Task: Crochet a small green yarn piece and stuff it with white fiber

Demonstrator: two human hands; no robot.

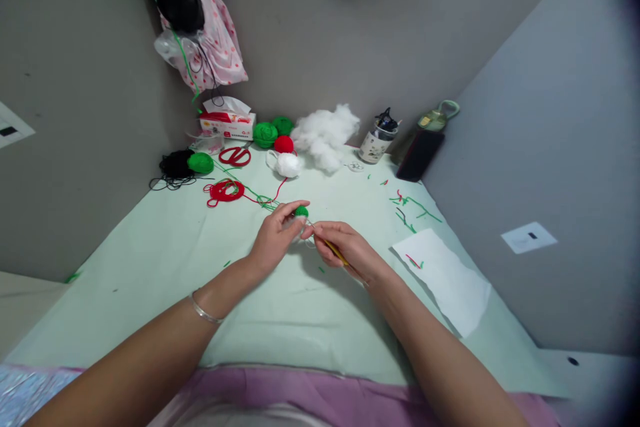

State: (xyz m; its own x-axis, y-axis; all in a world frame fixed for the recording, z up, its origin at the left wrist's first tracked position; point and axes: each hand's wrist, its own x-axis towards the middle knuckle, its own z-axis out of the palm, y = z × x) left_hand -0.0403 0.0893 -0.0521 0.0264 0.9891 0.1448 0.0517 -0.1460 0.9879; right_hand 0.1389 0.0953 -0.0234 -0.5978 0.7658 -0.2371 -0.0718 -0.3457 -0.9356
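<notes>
My left hand (275, 237) is closed around a small crocheted piece (301, 212), green on top with white below. In my right hand (350, 250) is a crochet hook (335, 251) with a yellow handle, its thin metal tip pointing at the piece. The two hands nearly meet over the middle of the table, and my fingers partly hide the white part. Thin white yarn hangs just below the fingers. Behind my left hand, green and red strands run back to a loose red yarn coil (226, 191) and a white yarn ball (287, 165).
Along the back stand a tissue box (229, 125), green yarn balls (265, 135), a red ball (283, 144), white stuffing (327, 137), a pen cup (376, 145) and a phone (421, 156). Red-handled scissors (235, 157) lie at left. White paper (445, 283) with yarn scraps lies at right.
</notes>
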